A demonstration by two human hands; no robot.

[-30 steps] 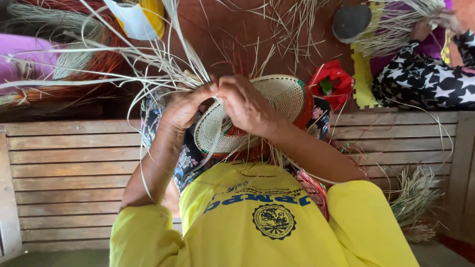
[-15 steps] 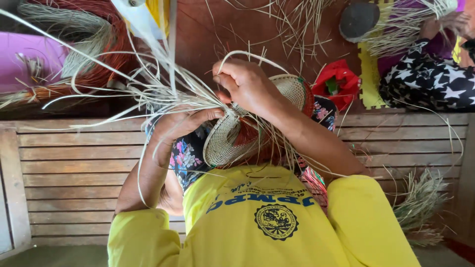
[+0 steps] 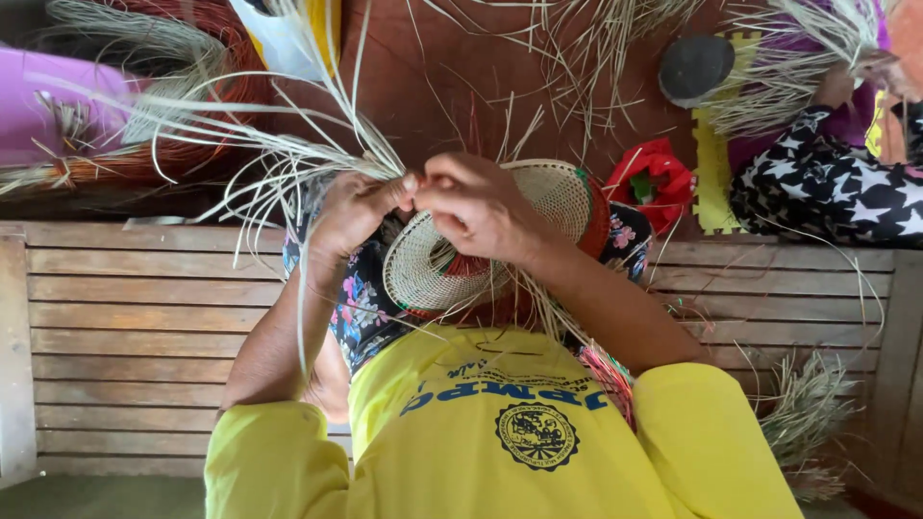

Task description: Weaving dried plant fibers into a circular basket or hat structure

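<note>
Both hands (image 3: 415, 192) now meet, pinching straw strands (image 3: 288, 159) above woven basket (image 3: 538, 207)

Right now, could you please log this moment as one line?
left hand: pinching straw strands | right hand: pinching same strands, over woven basket

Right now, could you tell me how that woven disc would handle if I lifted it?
Probably light: the woven disc is thin straw. Its tight weave looks firm enough to hold shape. The loose strands pinched by the left hand and right hand would likely flop, as they already arc and droop.
</note>
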